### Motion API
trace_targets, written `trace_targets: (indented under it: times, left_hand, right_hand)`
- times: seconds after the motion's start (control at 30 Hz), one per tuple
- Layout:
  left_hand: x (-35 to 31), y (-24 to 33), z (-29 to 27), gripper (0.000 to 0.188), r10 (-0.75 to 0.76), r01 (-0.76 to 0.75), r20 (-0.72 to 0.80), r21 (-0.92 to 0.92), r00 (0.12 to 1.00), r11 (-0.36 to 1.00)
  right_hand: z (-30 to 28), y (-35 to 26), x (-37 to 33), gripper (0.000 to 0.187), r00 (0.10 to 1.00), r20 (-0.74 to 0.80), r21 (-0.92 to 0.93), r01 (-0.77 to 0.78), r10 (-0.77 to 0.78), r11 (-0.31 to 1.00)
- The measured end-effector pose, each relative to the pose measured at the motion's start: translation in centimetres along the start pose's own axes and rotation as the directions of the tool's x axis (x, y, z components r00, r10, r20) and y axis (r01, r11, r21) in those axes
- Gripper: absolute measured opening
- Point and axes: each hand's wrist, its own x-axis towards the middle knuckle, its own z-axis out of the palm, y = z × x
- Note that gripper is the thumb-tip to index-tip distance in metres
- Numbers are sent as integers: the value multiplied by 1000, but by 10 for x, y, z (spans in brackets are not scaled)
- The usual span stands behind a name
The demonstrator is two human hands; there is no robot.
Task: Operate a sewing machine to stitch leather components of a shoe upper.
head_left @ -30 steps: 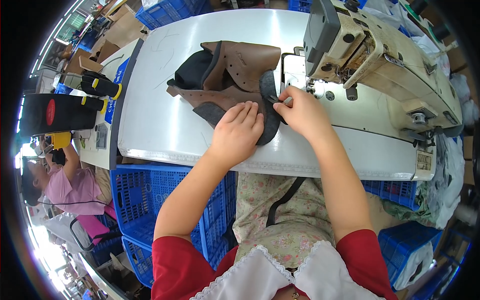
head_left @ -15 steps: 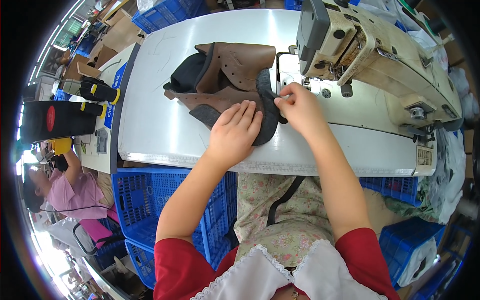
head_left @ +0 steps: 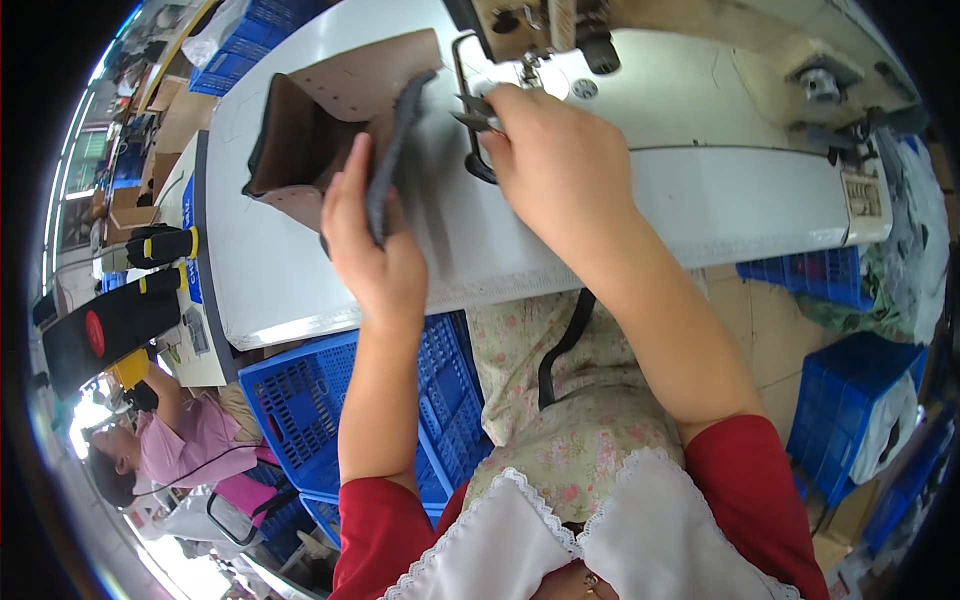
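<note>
White sewing table [head_left: 330, 290], blue crates [head_left: 300, 400] below. My left hand [head_left: 375, 245] gripped the dark strip [head_left: 392, 140] on the brown leather upper [head_left: 320, 120]. My right hand [head_left: 555, 150] pinched small snips [head_left: 478, 110] by the machine [head_left: 700, 30].

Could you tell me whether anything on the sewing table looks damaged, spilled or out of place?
Nothing stands out. The left hand holds the dark strip of the brown boot upper; the right hand holds snips beside the machine.

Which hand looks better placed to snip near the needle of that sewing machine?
The right hand, probably: it holds small snips just below the needle area, while the left hand grips the dark strip of the brown leather piece.
</note>
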Motion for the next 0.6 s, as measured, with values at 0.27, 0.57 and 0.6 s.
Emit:
trace_targets:
  times: [0.27,0.57,0.6]
  left_hand:
    - [0,-2,0,33,-52,52,5,-212,999,976]
    - [-1,0,-3,34,-27,31,28,-161,999,987]
    - [-1,0,-5,32,-3,6,33,-88,999,996]
  right_hand:
    - [18,-11,10,12,996,-65,50,72,-68,996]
    - [25,-17,16,10,998,-22,86,54,-52,995]
    - [26,-17,15,10,998,-21,103,61,-59,993]
